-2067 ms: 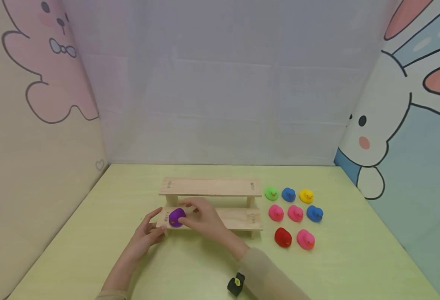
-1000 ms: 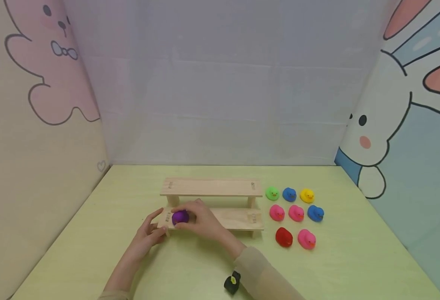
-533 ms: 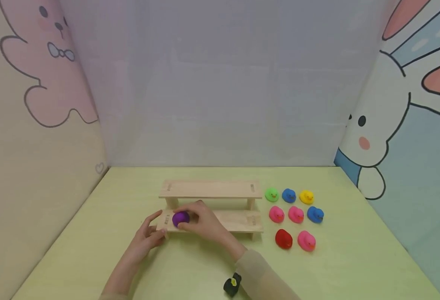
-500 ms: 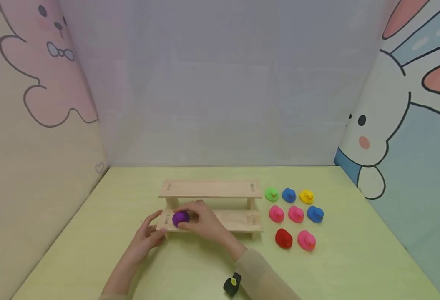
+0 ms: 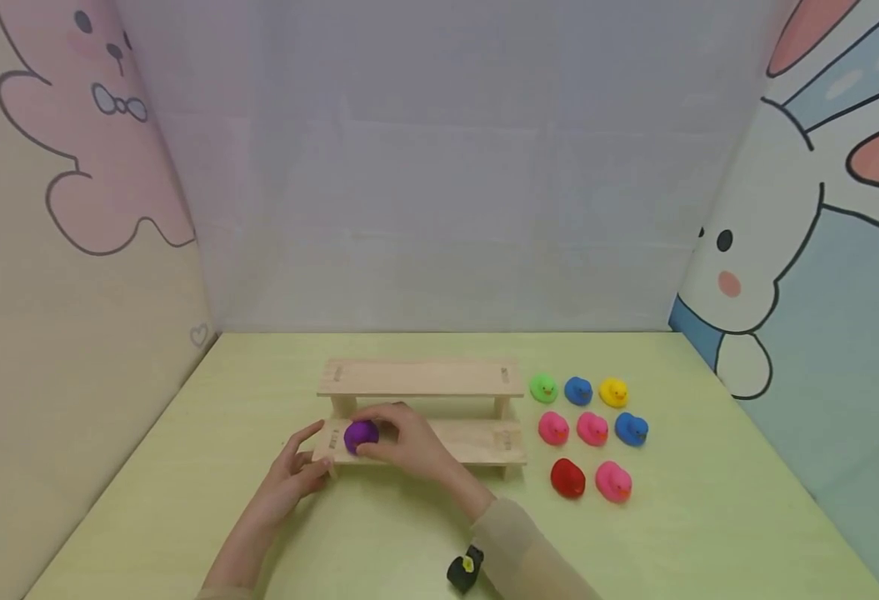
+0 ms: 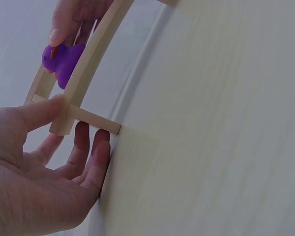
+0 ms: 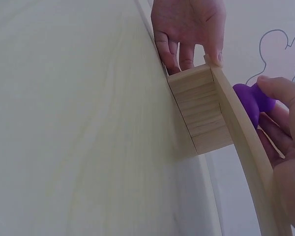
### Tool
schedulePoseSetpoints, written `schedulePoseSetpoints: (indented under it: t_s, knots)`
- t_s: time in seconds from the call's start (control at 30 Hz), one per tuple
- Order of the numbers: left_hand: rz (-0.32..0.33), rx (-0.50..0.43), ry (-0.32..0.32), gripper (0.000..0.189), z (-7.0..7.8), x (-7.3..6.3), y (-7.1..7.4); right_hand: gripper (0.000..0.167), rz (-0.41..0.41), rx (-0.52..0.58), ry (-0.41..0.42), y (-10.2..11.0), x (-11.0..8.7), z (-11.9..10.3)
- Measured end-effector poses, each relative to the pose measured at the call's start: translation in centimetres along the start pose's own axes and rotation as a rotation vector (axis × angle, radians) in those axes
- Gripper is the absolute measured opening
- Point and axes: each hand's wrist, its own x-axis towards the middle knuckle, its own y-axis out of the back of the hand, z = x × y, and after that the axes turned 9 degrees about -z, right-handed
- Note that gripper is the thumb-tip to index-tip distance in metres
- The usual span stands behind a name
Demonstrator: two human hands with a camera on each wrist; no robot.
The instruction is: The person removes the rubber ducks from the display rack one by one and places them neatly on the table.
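Note:
A purple rubber duck (image 5: 360, 435) stands near the left end of the lower board (image 5: 465, 440) of a two-step wooden stand. My right hand (image 5: 414, 444) pinches the duck from its right side, thumb in front and fingers behind. In the left wrist view the duck's orange beak (image 6: 54, 52) and dark eye show beside my right fingertips. My left hand (image 5: 287, 475) holds the stand's left end; its thumb (image 6: 46, 110) presses the board's front edge, while its other fingers curl by the leg (image 6: 94, 119).
Behind rises the upper board (image 5: 420, 377). Right of the stand sit several more ducks in rough rows, among them a green duck (image 5: 544, 387), a yellow duck (image 5: 614, 392) and a red duck (image 5: 567, 478). A small black object (image 5: 465, 570) is at my right sleeve.
My right index finger, earlier lifted off the duck, has come down behind it. The duck has shifted slightly right and turned. My left hand stays at the stand's end.

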Motion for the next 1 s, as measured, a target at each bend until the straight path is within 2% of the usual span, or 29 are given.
schedulePoseSetpoints:
  t_s: [0.17,0.37,0.87,1.0]
  knots:
    - [0.003,0.0,0.001,0.065,0.12,-0.06,-0.02,0.041,0.029,-0.004,-0.006,-0.28,0.09,-0.21]
    - [0.004,0.008,0.004,0.065,0.12,-0.07,-0.06,0.034,0.057,-0.02,0.006,-0.48,0.0,-0.34]
    - [-0.003,0.0,-0.003,0.066,-0.27,-0.05,0.0,0.034,0.024,-0.014,-0.041,-0.36,-0.15,-0.5]
    - [-0.002,-0.002,-0.005,0.066,-0.27,0.01,-0.01,0.034,0.031,-0.018,-0.032,-0.36,-0.21,-0.49]
